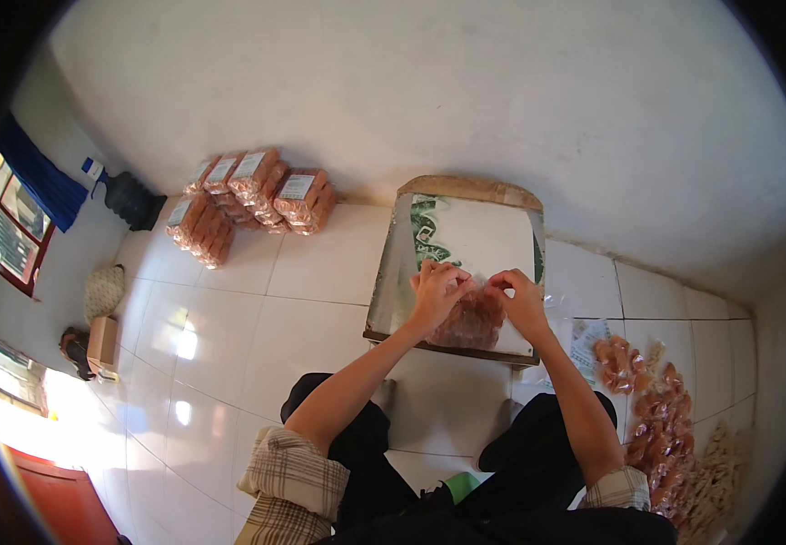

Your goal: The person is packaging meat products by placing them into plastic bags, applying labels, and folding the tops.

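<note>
A clear plastic bag (466,325) with reddish-brown contents lies near the front of a low table (493,227) with a white, green-printed sheet on top. Both hands are at the bag's far edge, a short gap apart. My left hand (440,292) pinches the left part of that edge between thumb and fingers. At the right part, my right hand (517,295) pinches the plastic the same way. The film between them looks thin and see-through. What exactly the bag contains is too small to tell.
Stacked packs with white labels (252,177) stand by the wall at the far left. Right of the table lie loose reddish-brown packets (661,409), a pale heap (716,472) and printed plastic sheets (586,345). A water jug (129,200) and a cardboard box (102,341) are at left.
</note>
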The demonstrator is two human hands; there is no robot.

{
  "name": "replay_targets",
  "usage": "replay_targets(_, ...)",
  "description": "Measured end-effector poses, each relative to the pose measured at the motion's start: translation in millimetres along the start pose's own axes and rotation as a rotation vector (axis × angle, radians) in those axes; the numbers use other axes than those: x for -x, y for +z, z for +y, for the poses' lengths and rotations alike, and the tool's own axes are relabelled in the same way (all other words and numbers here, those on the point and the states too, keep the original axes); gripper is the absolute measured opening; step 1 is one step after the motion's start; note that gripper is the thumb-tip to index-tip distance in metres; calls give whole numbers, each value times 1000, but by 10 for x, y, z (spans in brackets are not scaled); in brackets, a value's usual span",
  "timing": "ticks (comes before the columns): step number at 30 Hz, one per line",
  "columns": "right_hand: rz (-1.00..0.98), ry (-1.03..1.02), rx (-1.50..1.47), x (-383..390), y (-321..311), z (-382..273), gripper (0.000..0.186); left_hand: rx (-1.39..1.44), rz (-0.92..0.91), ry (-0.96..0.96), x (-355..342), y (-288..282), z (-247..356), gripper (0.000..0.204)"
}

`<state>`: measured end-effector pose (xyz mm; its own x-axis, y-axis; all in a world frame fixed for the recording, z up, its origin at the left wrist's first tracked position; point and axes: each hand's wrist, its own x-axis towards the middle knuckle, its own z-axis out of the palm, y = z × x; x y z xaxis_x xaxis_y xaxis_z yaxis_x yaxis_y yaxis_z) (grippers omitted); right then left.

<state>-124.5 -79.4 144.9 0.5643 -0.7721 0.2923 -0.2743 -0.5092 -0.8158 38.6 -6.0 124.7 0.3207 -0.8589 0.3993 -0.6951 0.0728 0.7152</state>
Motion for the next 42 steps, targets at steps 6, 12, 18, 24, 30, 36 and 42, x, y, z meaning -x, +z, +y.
replay_targets(6,136,-178,151,-30,100,-62,13,-94,76,155,-68,-38,-18,15)
replay_targets(12,127,-91,62,94,192,-222,8,-120,68,164,95,-62,-88,14)
replay_targets(18,112,-110,151,108,229,-176,13,15,42,50,176,-33,-7,15)
replay_targets(24,110,-369,245,154,235,-346,21,49,38,4,212,-63,-37,13)
replay_targets(30,72,-457,280,157,207,-263,29,62,89,58,257,-38,0,13)
replay_targets(36,47,-476,299,187,205,-232,21,14,95,173,307,-63,-28,14)
replay_targets(42,56,-436,196,222,217,-200,17,3,53,197,372,-103,12,15)
